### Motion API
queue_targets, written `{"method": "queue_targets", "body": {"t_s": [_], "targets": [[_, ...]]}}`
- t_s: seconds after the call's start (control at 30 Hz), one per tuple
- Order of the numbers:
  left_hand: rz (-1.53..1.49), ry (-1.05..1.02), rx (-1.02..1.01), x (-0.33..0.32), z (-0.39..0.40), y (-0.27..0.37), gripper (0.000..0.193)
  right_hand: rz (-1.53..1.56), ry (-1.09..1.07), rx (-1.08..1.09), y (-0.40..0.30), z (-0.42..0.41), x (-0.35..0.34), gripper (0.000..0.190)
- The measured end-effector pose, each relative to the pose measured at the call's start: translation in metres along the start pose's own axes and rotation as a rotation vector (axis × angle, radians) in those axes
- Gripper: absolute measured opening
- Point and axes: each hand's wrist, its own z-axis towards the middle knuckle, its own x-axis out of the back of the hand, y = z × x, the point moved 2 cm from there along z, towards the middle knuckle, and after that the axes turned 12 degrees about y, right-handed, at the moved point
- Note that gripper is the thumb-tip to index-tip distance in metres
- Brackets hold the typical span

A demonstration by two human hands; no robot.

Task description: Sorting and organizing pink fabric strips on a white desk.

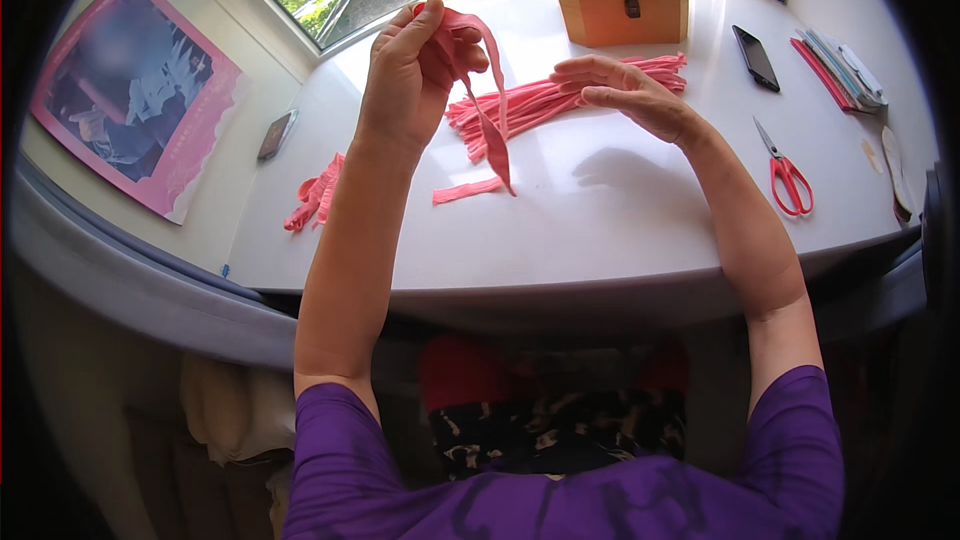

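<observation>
My left hand (424,60) is raised over the left part of the white table (555,240), its fingers closed on a pink fabric strip (493,142) that hangs down in a loop with a twisted end. Under that end lies a short flat pink strip (466,191). A long bundle of pink fabric strips (532,109) lies across the table. Above the bundle's right part, my right hand (622,90) hovers with its fingers apart from the thumb and nothing seen in it. A small heap of pink strips (319,195) is beside my left forearm.
Red-handled scissors (785,172) lie at the right, below a black phone (756,58). Notebooks (840,71) are stacked near the right wall. An orange box (626,15) with a blue lid stands by the window. Another phone (277,135) leans at the left wall.
</observation>
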Motion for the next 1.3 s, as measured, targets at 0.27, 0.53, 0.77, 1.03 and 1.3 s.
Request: {"method": "queue_targets", "body": {"t_s": [0.27,0.53,0.77,1.03,1.3], "targets": [[-0.202,0.026,0.222,-0.011,-0.003,-0.057,0.018,0.243,-0.172,-0.078,-0.002,-0.003,-0.008,0.035],[0.052,0.212,0.294,0.077,-0.053,-0.034,0.012,0.397,0.116,-0.046,-0.006,0.004,0.02,0.036],[0.14,0.306,0.267,0.128,-0.117,0.004,0.007,0.337,0.097,-0.106,0.006,0.0,0.025,0.037],[0.369,0.488,0.253,0.207,-0.181,0.033,0.007,0.062,0.11,-0.224,0.006,-0.005,0.012,0.032],[0.505,0.558,0.29,0.257,-0.194,0.008,0.009,-0.179,0.206,-0.291,-0.022,-0.053,0.04,0.03]]}}
